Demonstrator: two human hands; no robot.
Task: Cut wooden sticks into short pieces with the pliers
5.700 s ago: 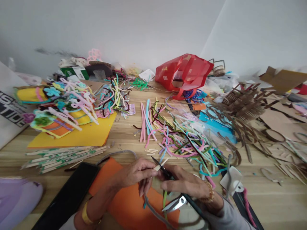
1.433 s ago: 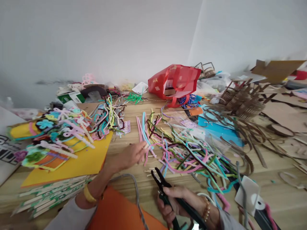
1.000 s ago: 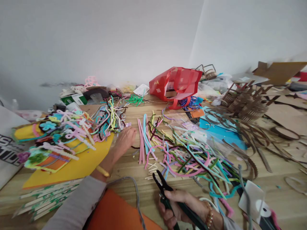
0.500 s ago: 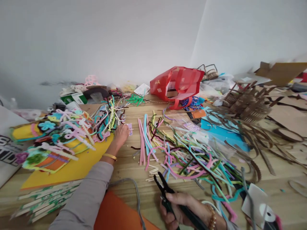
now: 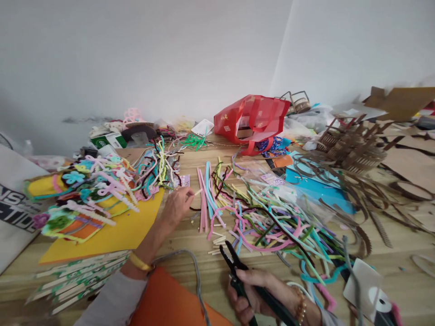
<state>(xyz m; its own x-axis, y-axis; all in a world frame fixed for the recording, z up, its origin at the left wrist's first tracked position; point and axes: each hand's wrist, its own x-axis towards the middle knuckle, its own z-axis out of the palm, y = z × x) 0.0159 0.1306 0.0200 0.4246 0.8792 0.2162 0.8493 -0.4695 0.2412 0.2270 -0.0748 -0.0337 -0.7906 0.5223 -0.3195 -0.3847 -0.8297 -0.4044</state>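
Black pliers (image 5: 229,256) rest in the right hand (image 5: 249,294).

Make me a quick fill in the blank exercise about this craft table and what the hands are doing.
The right hand grips a tool with ____ handles. The left hand has a ____ bangle on its wrist. The bag by the wall is ____.

Answers: black, yellow, red.

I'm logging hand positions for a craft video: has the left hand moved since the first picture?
Yes: the left hand has moved forward, away from the person, and now sits right beside the edge of the yellow foam sheet, which it was well short of before.
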